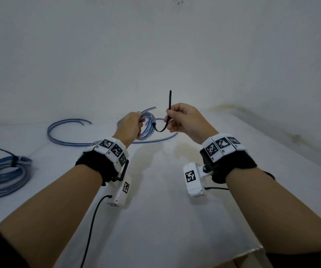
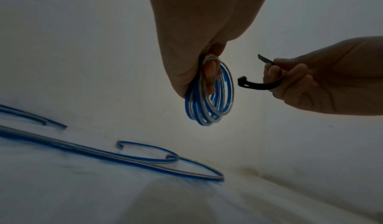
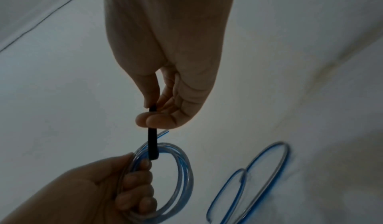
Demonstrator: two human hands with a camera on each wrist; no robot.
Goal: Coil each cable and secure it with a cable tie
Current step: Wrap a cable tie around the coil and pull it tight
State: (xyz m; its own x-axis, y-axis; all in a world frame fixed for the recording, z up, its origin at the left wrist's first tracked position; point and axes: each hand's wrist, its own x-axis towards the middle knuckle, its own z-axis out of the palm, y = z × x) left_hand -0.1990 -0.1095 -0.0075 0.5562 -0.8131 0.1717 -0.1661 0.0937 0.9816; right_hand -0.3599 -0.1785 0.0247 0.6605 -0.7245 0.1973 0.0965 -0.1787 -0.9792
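Note:
My left hand (image 1: 130,125) grips a small coil of blue and clear cable (image 1: 148,128) above the white table, fingers curled through the loops (image 3: 182,171). My right hand (image 1: 184,120) pinches a black cable tie (image 1: 169,109) near its middle. The tie's head end curves down toward the right side of the coil (image 2: 209,99); in the left wrist view the tie (image 2: 254,85) stands just apart from it. Its tail points up above my fingers. In the right wrist view the tie (image 3: 153,144) crosses in front of the coil's top.
A loose blue cable (image 1: 66,132) lies in open curves on the table (image 1: 155,200) behind my hands. At the far left sits a coiled cable (image 1: 2,176) bound with a black tie. The table's right edge runs diagonally near my right arm.

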